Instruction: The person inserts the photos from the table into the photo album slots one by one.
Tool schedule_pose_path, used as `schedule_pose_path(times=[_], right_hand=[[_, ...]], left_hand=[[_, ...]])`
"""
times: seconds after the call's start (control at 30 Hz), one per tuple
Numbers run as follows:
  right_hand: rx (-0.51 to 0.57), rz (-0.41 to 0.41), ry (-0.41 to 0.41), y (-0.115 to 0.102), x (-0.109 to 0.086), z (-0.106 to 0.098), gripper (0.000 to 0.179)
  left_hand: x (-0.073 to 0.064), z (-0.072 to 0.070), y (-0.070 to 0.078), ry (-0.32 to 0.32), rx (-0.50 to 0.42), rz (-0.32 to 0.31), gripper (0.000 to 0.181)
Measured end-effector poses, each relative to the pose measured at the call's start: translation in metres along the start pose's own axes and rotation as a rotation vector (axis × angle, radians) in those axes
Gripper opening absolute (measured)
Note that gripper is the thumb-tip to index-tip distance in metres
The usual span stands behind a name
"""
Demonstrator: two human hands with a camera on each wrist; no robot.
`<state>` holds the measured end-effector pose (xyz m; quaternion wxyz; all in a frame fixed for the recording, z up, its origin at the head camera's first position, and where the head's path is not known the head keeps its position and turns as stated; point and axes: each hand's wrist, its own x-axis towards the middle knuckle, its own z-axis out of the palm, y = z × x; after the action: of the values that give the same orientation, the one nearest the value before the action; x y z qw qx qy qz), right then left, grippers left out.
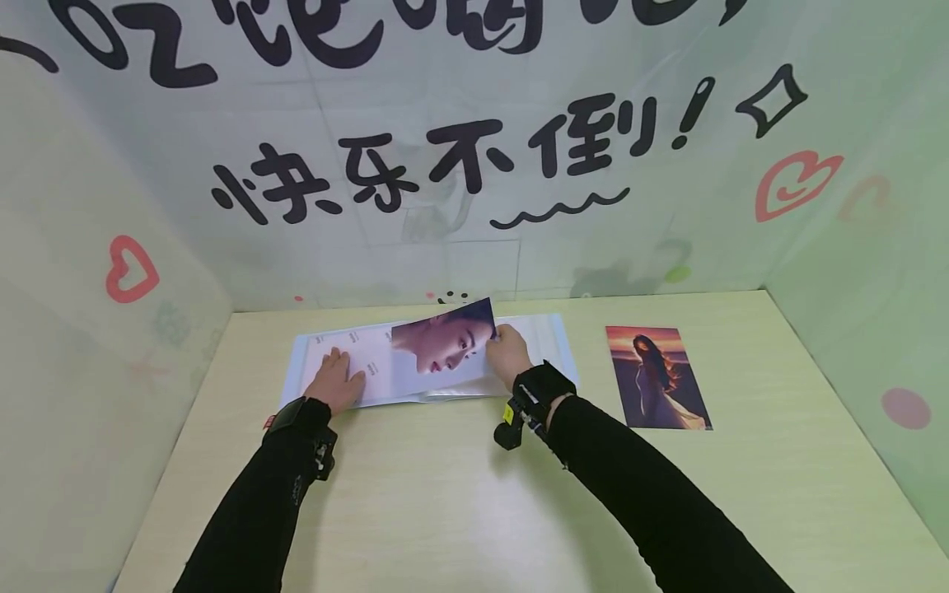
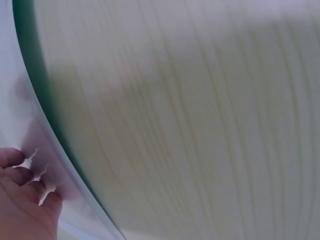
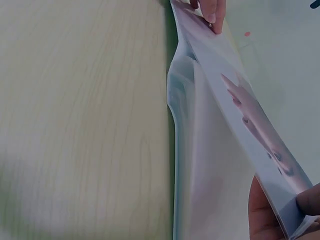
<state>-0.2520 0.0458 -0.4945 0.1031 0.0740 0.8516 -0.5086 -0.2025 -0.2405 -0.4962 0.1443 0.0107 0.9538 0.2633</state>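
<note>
Where the left hand (image 1: 336, 383) presses: its fingers lie extended on the folder (image 1: 552, 336), near the far edge of the tabletop (image 1: 415, 494); light pressure could let it slide.
Face photo (image 1: 454, 339): aslant over the folder; its left end, perhaps sleeved, could snag.
Right hand (image 1: 508, 354): pinches the photo's right edge; too tight a grip could crease it.

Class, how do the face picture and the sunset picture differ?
The face picture is tilted up in the grip of the right hand; the sunset picture lies flat, untouched. The face picture is over the open folder, the sunset picture on the table. The face picture is a close-up; the sunset picture shows a wider, orange-skied scene. Both are colour pictures.
</note>
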Motion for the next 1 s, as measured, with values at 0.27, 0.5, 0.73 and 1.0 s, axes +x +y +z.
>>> schedule_pose_path(times=[0.27,0.5,0.73,1.0], right_hand=[[0.038,-0.027,0.04,0.002,-0.01,0.01,0.036],[0.208,-0.125,0.113,-0.012,-0.037,0.003,0.045],[0.275,-0.168,0.025,-0.02,-0.044,0.016,0.045],[0.276,-0.171,-0.027,-0.032,-0.051,0.037,0.044]], left_hand=[[-0.003,0.001,0.004,-0.005,-0.001,0.01,0.061],[-0.005,-0.002,0.006,0.007,0.002,0.004,0.06],[-0.006,-0.001,0.002,0.008,0.0,0.007,0.06],[-0.006,-0.002,0.001,0.024,-0.021,0.023,0.061]])
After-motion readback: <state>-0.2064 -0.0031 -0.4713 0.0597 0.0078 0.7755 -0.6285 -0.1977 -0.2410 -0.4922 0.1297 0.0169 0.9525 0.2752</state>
